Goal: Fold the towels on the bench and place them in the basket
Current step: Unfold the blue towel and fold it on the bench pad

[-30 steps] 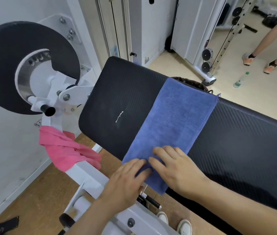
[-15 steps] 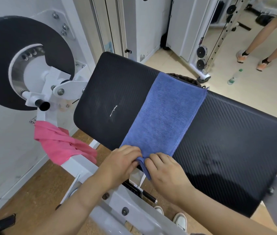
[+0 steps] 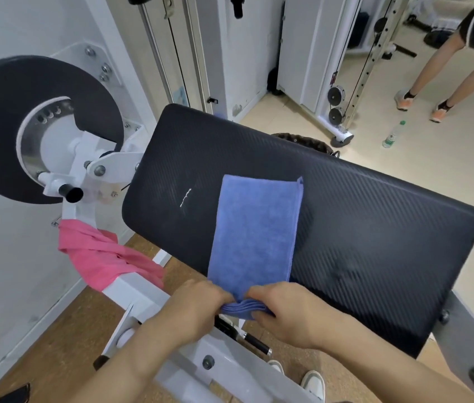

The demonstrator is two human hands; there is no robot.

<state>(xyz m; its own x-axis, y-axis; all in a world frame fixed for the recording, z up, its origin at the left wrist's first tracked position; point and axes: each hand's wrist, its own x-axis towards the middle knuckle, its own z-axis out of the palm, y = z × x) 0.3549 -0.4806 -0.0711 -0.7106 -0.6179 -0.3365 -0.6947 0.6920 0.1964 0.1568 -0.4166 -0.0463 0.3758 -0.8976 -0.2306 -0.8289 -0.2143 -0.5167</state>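
A blue towel lies folded into a long strip on the black padded bench, its near end hanging over the front edge. My left hand and my right hand both pinch that bunched near end, side by side. A pink towel hangs crumpled over the white machine frame to the left, below the bench. Only the dark woven rim of the basket shows, behind the bench's far edge.
A large black weight disc on a white frame stands at the left. Cable machines line the back. A person's legs and a water bottle are on the floor at the far right.
The towel has slid toward me across the bench; its far end, which reached the back edge, now lies mid-bench. Both hands pulled back over the front edge, gripping the near end.
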